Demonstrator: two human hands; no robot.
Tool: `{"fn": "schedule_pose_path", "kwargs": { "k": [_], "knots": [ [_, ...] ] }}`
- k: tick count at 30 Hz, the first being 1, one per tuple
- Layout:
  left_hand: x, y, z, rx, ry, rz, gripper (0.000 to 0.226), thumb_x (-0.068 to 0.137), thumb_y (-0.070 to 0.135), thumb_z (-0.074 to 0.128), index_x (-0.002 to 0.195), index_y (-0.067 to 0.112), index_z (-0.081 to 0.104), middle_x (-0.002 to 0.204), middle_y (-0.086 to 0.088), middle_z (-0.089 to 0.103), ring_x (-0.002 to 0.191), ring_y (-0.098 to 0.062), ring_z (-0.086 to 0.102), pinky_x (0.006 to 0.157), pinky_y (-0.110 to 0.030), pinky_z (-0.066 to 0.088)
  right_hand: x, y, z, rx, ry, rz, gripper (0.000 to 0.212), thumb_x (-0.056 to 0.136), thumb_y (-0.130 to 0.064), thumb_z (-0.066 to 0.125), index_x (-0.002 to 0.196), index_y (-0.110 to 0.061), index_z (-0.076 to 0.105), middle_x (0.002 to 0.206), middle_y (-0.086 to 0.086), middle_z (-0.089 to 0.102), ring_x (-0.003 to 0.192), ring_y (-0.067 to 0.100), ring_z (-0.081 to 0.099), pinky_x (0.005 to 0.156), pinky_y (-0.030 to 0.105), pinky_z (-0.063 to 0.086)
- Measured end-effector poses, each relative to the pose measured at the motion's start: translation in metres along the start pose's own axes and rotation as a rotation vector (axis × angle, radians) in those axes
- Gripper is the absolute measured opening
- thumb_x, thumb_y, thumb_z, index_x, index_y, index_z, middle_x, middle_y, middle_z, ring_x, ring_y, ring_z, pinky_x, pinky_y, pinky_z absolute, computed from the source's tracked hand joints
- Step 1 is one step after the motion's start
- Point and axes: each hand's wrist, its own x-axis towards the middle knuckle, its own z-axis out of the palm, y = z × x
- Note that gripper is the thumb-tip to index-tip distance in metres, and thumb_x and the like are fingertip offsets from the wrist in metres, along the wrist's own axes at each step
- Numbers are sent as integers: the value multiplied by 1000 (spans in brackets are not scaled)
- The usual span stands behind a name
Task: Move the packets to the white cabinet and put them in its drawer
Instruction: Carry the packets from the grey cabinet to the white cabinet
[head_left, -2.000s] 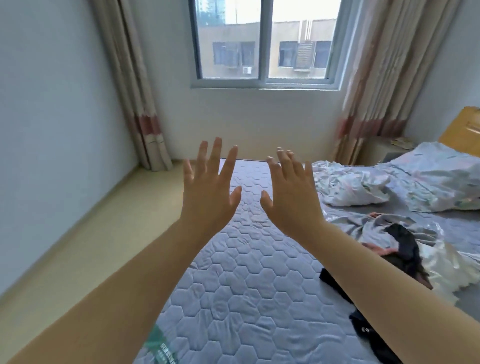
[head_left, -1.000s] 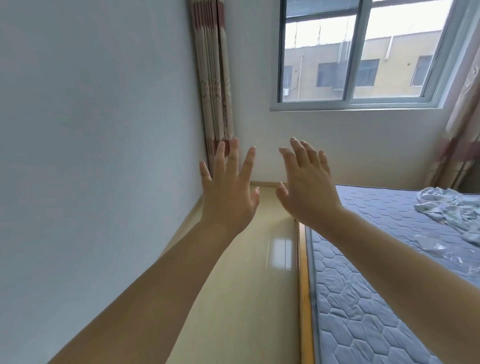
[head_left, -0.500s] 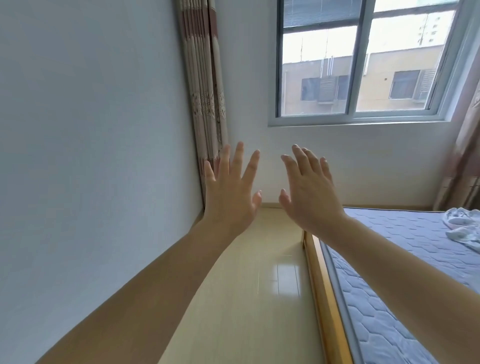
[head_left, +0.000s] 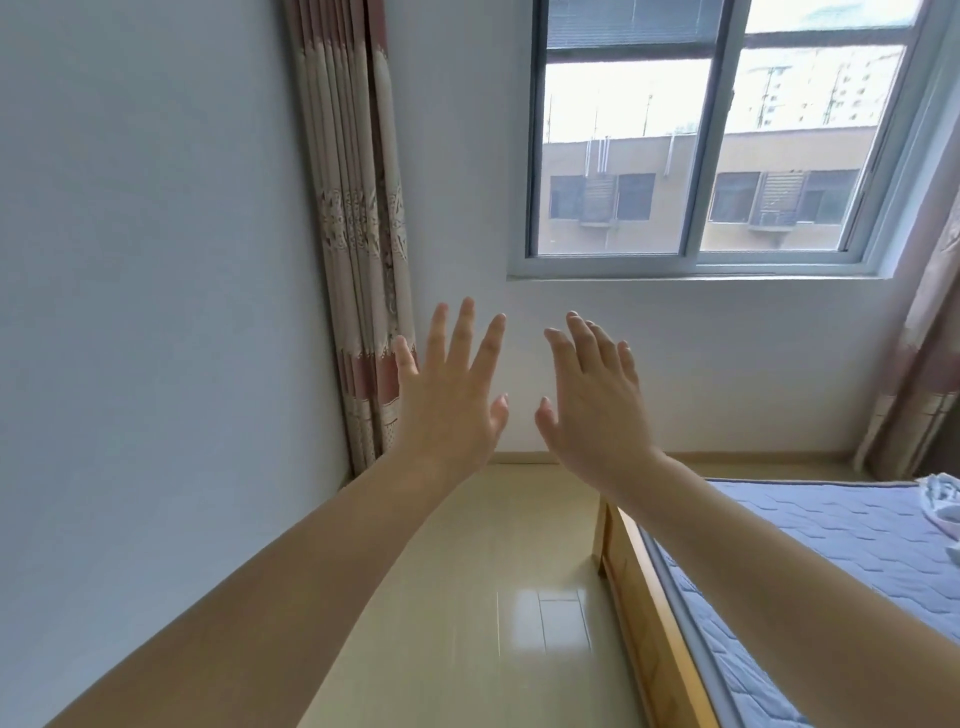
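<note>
My left hand (head_left: 449, 395) and my right hand (head_left: 595, 400) are raised side by side in mid-air at the centre of the head view, backs toward me, fingers straight and spread. Both are empty and touch nothing. No packets and no white cabinet are in view.
A pale wall (head_left: 156, 312) runs along the left, with a curtain (head_left: 358, 234) in the corner and a window (head_left: 696, 156) ahead. A strip of beige floor (head_left: 493, 597) lies between the wall and a wooden-framed bed (head_left: 639, 613) with a blue quilted mattress (head_left: 831, 551) at right.
The view has swung left, off the bed with its clothes and bedding, to the wall and floor strip. Both hands have stayed raised and spread in front of me.
</note>
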Motion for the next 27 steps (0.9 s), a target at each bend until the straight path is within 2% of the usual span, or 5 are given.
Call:
{"fn": "schedule_pose_path", "kwargs": {
  "k": [11,15,17,22,27],
  "knots": [
    [274,-115,205,-54,19,162,68,92,46,43,151,21,20,158,-13,19,146,-35,16,108,-65,20,257,53,201,-93,33,156,68,86,-34,63,144,-13,34,154,12,28,143,31,25,115,46,13],
    [358,-104,290,-146,-29,192,67,89,52,25,149,22,23,157,-12,23,144,-35,21,106,-65,22,313,117,268,-156,38,213,70,76,-31,73,136,-9,45,145,17,42,134,36,40,109,52,29],
    [399,-91,333,-172,-53,215,67,90,51,31,151,22,23,158,-11,20,146,-34,18,108,-64,18,338,154,302,-177,43,240,70,75,-29,74,135,-8,45,143,17,43,132,36,42,108,53,32],
    [518,-45,437,-179,-59,275,74,95,53,35,153,28,-4,161,-5,-13,147,-27,-13,113,-58,-4,410,260,382,-214,52,290,70,76,-24,71,137,-6,43,145,18,39,134,36,37,108,55,30],
    [645,6,517,-202,-11,346,74,86,53,36,150,24,15,160,-11,14,147,-33,12,110,-63,11,497,371,447,-253,53,314,72,69,-23,76,132,-5,48,140,19,46,130,37,44,103,57,36]
  ]
}}
